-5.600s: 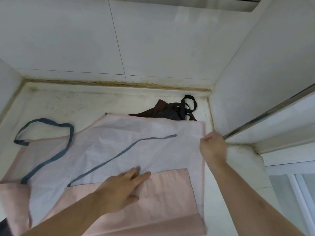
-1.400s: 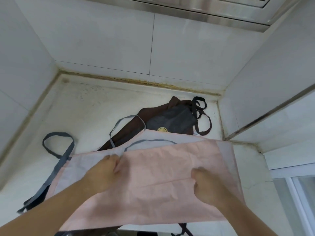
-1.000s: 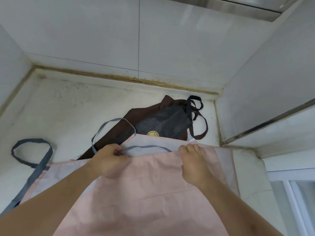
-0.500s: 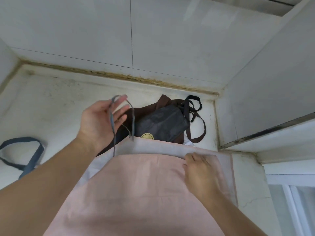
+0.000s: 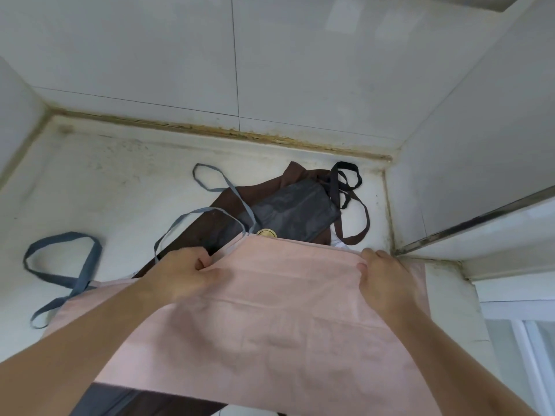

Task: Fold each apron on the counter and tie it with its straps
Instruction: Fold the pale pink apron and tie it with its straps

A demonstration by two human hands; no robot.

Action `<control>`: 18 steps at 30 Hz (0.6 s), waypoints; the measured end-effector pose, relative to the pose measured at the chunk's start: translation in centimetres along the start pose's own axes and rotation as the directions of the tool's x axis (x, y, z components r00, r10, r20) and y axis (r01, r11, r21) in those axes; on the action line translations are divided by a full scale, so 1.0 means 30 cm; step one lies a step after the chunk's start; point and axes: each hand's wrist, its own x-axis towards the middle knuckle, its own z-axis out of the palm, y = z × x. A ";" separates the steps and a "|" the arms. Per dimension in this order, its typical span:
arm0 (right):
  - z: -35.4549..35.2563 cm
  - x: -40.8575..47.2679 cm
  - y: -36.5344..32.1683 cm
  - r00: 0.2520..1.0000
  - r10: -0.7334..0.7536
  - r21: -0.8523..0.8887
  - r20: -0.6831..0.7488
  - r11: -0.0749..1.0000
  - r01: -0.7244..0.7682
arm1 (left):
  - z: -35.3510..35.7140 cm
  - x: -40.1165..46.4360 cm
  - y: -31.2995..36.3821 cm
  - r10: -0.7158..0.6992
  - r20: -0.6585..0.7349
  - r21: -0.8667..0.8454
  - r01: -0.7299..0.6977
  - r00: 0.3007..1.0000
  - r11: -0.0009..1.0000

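A pink apron lies folded on the white counter, reaching past its near edge. My left hand pinches the apron's far left corner. My right hand grips its far right edge. One grey-blue strap lies looped beyond the far edge, partly over a dark apron. Another grey-blue strap curls on the counter at the left. A brown and black apron bundle with black and brown straps sits in the back right corner, partly under the pink apron.
Tiled walls close the counter at the back and both sides. A window frame ledge juts in at the right. Dark cloth hangs below the pink apron at the near edge.
My left hand let go of the grey-blue strap, which now lies flung past the far edge, and came down onto the apron's left corner. My right hand shifted right along the far edge.
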 end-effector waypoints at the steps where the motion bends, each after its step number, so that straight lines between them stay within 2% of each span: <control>1: 0.007 0.007 -0.001 1.000 0.011 0.037 -0.011 0.999 -0.010 | -0.004 0.003 -0.011 0.018 -0.018 0.073 -0.016 1.000 0.997; 4: 0.018 0.009 -0.009 0.998 0.021 0.072 -0.055 0.997 -0.017 | -0.017 0.008 -0.046 0.098 -0.124 0.216 -0.069 0.987 0.974; 7: 0.003 -0.017 -0.016 0.968 0.021 -0.036 -0.249 0.999 -0.031 | -0.008 0.021 -0.092 0.171 -0.245 0.233 -0.113 0.954 0.966; 9: -0.004 -0.049 -0.027 0.951 0.019 -0.042 -0.309 0.999 -0.033 | 0.015 0.016 -0.116 0.252 -0.324 0.250 -0.174 0.912 0.952; 11: 0.012 -0.102 -0.058 0.961 0.000 0.045 -0.278 0.999 0.013 | 0.046 -0.002 -0.131 0.349 -0.416 0.365 -0.197 0.840 0.910; 13: 0.037 -0.191 -0.125 0.982 -0.023 0.123 -0.189 0.991 0.047 | 0.092 -0.033 -0.127 0.441 -0.459 0.466 -0.214 0.771 0.859; 16: 0.097 -0.321 -0.225 0.993 -0.097 0.183 -0.061 0.977 0.106 | 0.187 -0.074 -0.105 0.617 -0.311 0.529 -0.408 0.723 0.744; 17: 0.124 -0.345 -0.242 0.993 -0.112 0.205 -0.022 0.972 0.114 | 0.221 -0.082 -0.109 0.631 -0.258 0.518 -0.447 0.732 0.730; 18: 0.148 -0.359 -0.242 0.992 -0.125 0.216 0.006 0.969 0.121 | 0.247 -0.085 -0.119 0.595 -0.232 0.501 -0.430 0.769 0.751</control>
